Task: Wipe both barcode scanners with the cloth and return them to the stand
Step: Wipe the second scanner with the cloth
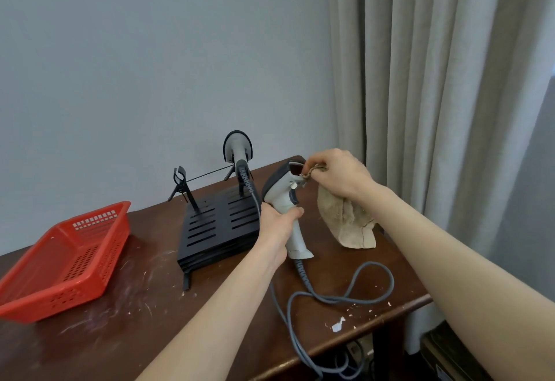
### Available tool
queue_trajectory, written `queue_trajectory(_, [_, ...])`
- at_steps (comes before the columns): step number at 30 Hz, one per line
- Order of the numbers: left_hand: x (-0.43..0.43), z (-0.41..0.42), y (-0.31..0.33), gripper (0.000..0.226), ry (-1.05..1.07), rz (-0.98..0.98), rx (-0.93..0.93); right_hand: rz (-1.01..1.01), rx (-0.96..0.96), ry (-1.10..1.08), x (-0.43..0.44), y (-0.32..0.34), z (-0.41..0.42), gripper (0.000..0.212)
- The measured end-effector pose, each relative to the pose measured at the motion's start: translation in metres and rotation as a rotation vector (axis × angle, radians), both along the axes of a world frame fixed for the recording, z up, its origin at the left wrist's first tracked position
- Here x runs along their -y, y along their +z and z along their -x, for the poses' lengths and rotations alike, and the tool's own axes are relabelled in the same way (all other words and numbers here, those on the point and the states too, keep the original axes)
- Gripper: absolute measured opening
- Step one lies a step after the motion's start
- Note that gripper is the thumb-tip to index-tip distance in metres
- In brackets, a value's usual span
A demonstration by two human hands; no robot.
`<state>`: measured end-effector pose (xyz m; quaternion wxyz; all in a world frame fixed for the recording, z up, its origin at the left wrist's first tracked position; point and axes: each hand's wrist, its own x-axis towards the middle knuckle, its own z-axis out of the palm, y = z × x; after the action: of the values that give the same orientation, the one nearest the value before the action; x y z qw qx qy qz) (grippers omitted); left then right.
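I am gripping the scanner (282, 197) by its handle in my left hand (277, 224), at the stand's (219, 224) 3 o'clock. My right hand (339, 176), at its 1 o'clock, is pinching the cloth (345, 218) against the window (295, 167). I should be rubbing gently. The other scanner (237, 148), at 11 o'clock, is hiding its front.

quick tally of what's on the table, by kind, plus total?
scanners: 2 (held scanner, docked scanner)
stand: 1
cloth: 1
basket: 1
total: 5
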<state>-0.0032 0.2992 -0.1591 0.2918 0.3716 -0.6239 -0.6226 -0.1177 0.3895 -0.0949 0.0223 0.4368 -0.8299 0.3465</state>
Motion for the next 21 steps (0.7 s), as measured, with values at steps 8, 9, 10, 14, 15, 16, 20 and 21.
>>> queue_trajectory(8, [0.002, 0.001, -0.003, 0.045, -0.007, -0.038, 0.006, 0.296, 0.188, -0.067, -0.005, -0.009, 0.008, 0.019])
queue_trajectory(9, [0.001, 0.002, -0.003, 0.045, -0.009, -0.040, 0.014, 0.342, 0.212, -0.028, -0.005, -0.008, 0.003, 0.016])
queue_trajectory(10, [0.000, 0.003, -0.004, 0.045, -0.014, -0.048, 0.016, 0.373, 0.228, 0.009, -0.005, -0.006, -0.002, 0.014])
queue_trajectory(14, [-0.005, 0.006, -0.004, 0.044, -0.041, -0.125, -0.027, 0.273, 0.160, 0.086, 0.000, -0.014, -0.008, 0.023])
queue_trajectory(15, [-0.006, 0.006, -0.003, 0.044, -0.034, -0.120, -0.023, 0.215, 0.104, 0.037, 0.000, -0.016, -0.005, 0.025])
queue_trajectory(16, [-0.005, 0.006, -0.004, 0.044, -0.028, -0.104, -0.016, 0.150, 0.045, -0.030, 0.000, -0.017, -0.002, 0.027])
queue_trajectory(20, [-0.007, 0.008, -0.005, 0.045, -0.029, -0.087, -0.005, 0.081, 0.000, -0.146, 0.000, -0.016, -0.001, 0.032])
queue_trajectory(21, [-0.008, 0.009, -0.005, 0.045, -0.033, -0.090, -0.014, 0.130, 0.032, -0.114, 0.002, -0.014, -0.004, 0.032])
